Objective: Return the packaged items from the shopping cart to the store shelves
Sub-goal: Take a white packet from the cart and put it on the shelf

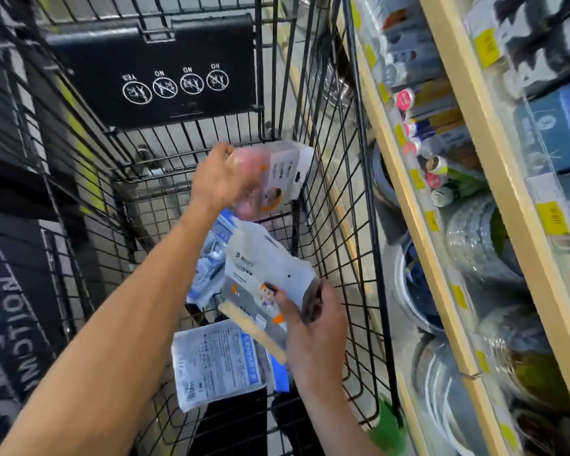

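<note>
Over the black wire shopping cart [343, 225], my left hand [221, 179] grips a clear packet with a white and orange card [283, 176], lifted near the cart's far right corner. Lower down, my right hand [313, 327] holds a similar white and orange packet [260, 284], tilted, by its near end. A flat white and blue packaged item [214, 363] lies in the cart below my hands. More blue and white packets [211, 258] show behind the right-hand packet, partly hidden.
Wooden-edged store shelves [448, 291] run along the right, stocked with wrapped bowls, tubes and boxes behind yellow price tags. The cart's black child-seat flap [165, 70] stands at the far end. Dark printed panels fill the left side.
</note>
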Demonstrator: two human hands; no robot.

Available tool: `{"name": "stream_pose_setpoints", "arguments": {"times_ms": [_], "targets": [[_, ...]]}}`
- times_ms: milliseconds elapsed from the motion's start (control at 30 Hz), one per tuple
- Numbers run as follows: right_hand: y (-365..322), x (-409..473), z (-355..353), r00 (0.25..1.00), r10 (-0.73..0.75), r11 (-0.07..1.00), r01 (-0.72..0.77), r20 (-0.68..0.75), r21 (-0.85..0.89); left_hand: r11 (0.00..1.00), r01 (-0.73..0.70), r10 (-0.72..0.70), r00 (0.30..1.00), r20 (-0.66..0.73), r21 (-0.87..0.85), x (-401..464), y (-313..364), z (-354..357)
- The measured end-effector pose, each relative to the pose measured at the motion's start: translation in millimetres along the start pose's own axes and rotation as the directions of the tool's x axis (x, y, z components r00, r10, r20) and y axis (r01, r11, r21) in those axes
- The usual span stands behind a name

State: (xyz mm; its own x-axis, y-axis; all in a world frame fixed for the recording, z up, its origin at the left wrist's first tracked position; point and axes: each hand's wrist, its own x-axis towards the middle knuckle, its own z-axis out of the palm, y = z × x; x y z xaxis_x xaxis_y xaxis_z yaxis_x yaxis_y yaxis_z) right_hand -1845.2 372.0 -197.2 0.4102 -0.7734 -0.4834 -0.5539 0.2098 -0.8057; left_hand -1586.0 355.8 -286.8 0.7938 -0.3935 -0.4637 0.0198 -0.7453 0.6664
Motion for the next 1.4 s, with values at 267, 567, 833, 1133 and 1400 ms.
{"name": "stream_pose_setpoints", "arguments": {"times_ms": [267,567,833,1133,1400], "targets": [[-93,-38,-45,0.984,-0.164,0.892,0.118,0.069,0.437,0.803,-0.105,0.09,0.994,-0.055,-0.586,-127,69,-113],[-119,-114,-163,0.999,-0.047,0.747,0.049,-0.021,0.663,0.649,0.052,0.311,0.892,0.327,-0.759,-324,159,-116],[-105,-157,-310,0.904,-0.022,0.777,0.285,-0.428,0.561,0.891,-0.149,0.443,0.501,0.744,-0.43,-351,273,-44],[-94,-167,-347,0.759,0.084,0.816,0.32,-0.645,0.482,0.833,-0.497,0.431,0.306,0.849,-0.244,-331,335,26],[-150,-119,-328,0.74,-0.054,0.879,0.354,-0.67,0.32,0.775,-0.493,0.591,0.349,0.727,-0.394,-262,407,13]]}}
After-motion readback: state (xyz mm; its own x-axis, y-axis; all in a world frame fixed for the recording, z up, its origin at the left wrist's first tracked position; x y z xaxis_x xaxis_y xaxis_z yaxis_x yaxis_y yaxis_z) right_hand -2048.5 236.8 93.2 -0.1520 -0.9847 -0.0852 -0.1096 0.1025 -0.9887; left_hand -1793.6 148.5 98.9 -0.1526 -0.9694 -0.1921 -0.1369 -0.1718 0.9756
